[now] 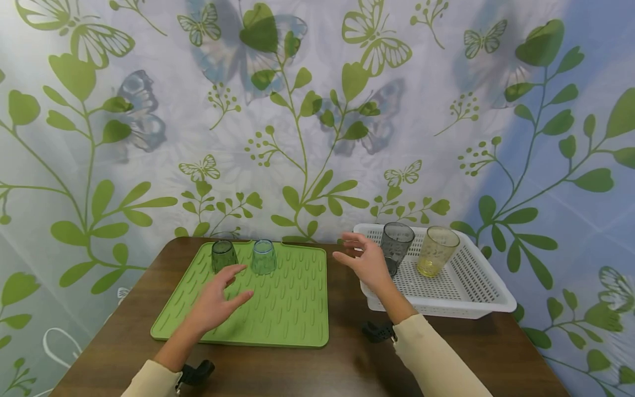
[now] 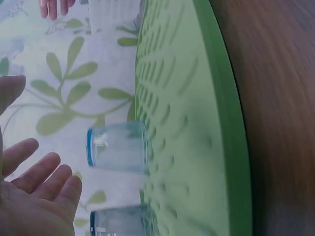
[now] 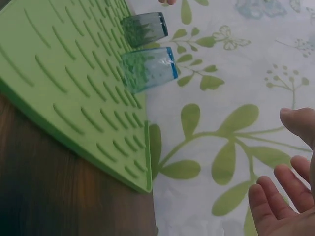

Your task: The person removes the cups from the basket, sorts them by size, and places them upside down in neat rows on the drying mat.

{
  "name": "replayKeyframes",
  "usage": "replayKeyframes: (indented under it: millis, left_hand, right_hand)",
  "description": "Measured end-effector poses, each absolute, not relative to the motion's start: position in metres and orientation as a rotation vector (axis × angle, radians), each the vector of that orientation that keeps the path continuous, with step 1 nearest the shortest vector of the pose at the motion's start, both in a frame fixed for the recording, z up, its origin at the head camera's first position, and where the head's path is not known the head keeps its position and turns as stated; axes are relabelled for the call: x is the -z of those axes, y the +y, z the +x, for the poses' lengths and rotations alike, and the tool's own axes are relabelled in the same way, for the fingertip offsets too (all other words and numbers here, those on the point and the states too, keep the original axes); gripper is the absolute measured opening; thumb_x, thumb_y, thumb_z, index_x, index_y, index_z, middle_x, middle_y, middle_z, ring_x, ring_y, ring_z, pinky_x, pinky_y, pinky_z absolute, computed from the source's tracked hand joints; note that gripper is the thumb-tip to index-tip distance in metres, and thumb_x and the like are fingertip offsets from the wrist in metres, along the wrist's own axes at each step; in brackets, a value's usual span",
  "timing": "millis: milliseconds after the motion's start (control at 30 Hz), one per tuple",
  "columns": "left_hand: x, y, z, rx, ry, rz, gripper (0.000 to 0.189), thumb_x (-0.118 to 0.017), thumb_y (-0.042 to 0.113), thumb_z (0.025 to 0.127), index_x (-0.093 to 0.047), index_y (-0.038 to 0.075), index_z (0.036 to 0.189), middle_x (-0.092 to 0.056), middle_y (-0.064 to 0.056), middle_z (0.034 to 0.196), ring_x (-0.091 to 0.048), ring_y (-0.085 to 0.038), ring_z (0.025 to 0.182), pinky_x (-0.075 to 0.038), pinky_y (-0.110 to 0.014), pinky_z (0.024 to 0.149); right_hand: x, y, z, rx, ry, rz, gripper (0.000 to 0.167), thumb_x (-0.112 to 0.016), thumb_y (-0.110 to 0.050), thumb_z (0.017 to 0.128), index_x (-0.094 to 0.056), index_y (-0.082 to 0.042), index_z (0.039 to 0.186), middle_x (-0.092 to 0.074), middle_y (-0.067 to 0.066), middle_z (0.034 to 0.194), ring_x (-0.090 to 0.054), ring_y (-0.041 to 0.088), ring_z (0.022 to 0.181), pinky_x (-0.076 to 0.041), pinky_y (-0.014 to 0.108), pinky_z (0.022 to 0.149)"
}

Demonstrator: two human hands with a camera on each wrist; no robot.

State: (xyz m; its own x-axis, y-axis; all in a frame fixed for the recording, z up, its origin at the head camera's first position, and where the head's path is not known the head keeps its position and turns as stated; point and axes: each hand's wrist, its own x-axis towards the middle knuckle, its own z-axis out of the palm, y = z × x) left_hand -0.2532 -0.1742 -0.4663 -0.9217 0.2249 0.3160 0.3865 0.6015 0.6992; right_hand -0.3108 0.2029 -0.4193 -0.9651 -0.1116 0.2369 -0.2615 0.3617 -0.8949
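My left hand [image 1: 218,298] hovers over a green ribbed mat [image 1: 278,317], fingers spread and nothing held. Toward the mat's back edge stand a dark grey-green glass [image 1: 224,258] and a pale blue glass [image 1: 264,259], each with its narrower end up. The left fingertips overlap the front of the darker one in the head view; in the left wrist view they show apart from the blue glass [image 2: 118,147]. To the right, my right hand [image 1: 367,262] is raised at the left side of a white basket [image 1: 496,303], empty, its fingers loosely bent.
Inside the basket, a tall grey glass [image 1: 397,242] and a yellowish glass [image 1: 436,251] stand slightly tilted. Mat and basket share a brown wooden table [image 1: 297,369], with bare wood between them. Behind hangs a leaf-and-butterfly patterned curtain [image 1: 317,138]. A white cable [image 1: 57,347] hangs at the left.
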Motion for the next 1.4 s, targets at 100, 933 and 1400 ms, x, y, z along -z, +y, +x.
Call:
replayKeyframes:
  millis: [100, 933, 1400]
  left_hand:
    - [0.466, -0.163, -0.256, 1.292, -2.617, -0.535, 0.067, -0.075, 0.034, 0.095, -0.048, 0.01, 0.152, -0.047, -0.019, 0.154, -0.05, -0.046, 0.139, -0.045, -0.061, 0.112]
    - [0.467, -0.101, -0.278, 1.532, -2.547, -0.637, 0.066, -0.076, 0.033, 0.094, -0.048, 0.016, 0.152, -0.047, -0.012, 0.155, -0.046, -0.036, 0.145, -0.043, -0.051, 0.118]
    - [0.464, -0.067, -0.29, 1.72, -2.522, -0.69, 0.068, -0.077, 0.031, 0.094, -0.047, 0.017, 0.153, -0.047, -0.01, 0.156, -0.044, -0.032, 0.147, -0.042, -0.048, 0.12]
  right_hand:
    - [0.421, 0.212, -0.311, -1.672, -2.471, 0.344, 0.06, -0.083, -0.038, 0.087, -0.061, -0.021, 0.141, -0.062, 0.012, 0.139, -0.06, 0.035, 0.131, -0.054, 0.048, 0.107]
    - [0.435, 0.282, -0.305, -1.395, -2.633, 0.273, 0.065, -0.082, -0.035, 0.089, -0.058, -0.01, 0.144, -0.057, 0.017, 0.147, -0.052, 0.04, 0.137, -0.047, 0.057, 0.113]
    - [0.433, 0.313, -0.309, -1.276, -2.803, 0.243, 0.071, -0.082, -0.035, 0.089, -0.055, -0.003, 0.146, -0.051, 0.023, 0.152, -0.047, 0.046, 0.14, -0.043, 0.061, 0.114]
